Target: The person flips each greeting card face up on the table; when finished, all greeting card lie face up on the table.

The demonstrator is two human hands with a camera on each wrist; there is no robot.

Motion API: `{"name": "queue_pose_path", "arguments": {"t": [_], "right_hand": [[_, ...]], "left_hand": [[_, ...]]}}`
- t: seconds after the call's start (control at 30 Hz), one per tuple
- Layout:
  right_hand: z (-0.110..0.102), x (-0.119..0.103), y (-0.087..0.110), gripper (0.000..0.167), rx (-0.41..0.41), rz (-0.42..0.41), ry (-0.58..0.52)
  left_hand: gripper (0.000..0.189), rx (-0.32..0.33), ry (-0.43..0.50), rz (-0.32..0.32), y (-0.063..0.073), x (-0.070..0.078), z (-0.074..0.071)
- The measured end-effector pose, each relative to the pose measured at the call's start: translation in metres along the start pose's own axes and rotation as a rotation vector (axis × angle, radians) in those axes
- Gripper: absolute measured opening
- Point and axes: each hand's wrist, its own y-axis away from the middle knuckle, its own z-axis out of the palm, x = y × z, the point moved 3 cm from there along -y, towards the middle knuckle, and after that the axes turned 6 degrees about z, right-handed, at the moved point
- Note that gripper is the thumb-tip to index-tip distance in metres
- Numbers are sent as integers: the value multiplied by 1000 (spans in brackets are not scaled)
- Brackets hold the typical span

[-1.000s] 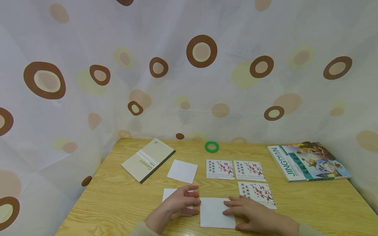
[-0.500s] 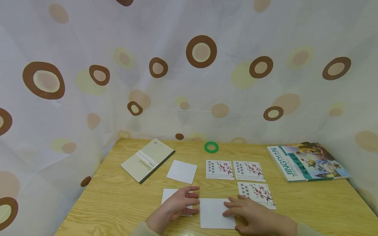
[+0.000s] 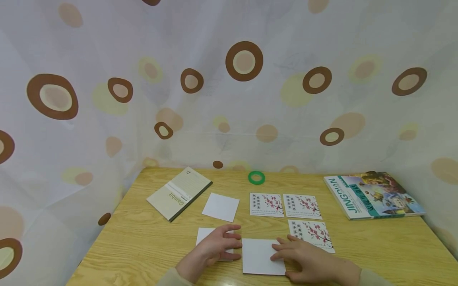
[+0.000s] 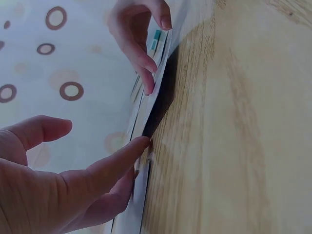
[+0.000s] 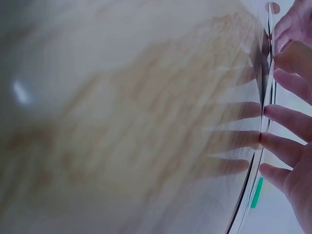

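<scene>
A blank white card (image 3: 260,256) lies at the front of the table between my two hands. Its near edge stands slightly off the wood, with a dark shadow beneath it in the left wrist view. My right hand (image 3: 311,260) rests spread fingertips on the card's right part, thumb at its lower right corner. On the other side, my left hand (image 3: 216,244) has loosely bent fingers beside the card's left edge; one fingertip (image 4: 145,141) meets that edge. A second blank card (image 3: 204,235) is partly hidden under the left hand. Another blank card (image 3: 221,207) lies behind it.
Three blossom-printed cards lie right of centre: one left (image 3: 266,205), one right (image 3: 302,206), and a nearer one (image 3: 315,235) by the right hand. A green tape roll (image 3: 256,178) sits farther back. A notebook (image 3: 180,194) lies left, a thick book (image 3: 373,196) right. A patterned curtain (image 3: 229,107) hangs behind.
</scene>
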Motion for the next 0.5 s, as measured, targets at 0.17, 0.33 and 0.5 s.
{"name": "queue_pose_path", "arguments": {"t": [0.17, 0.33, 0.5], "right_hand": [[1, 1, 0, 35, 21, -21, 17], [1, 1, 0, 36, -19, 12, -2], [0, 0, 0, 37, -50, 37, -4]], "left_hand": [[61, -14, 36, 6, -2, -1, 2], [60, -28, 22, 1, -1, -1, 3], [57, -29, 8, -4, -1, -1, 3]]}}
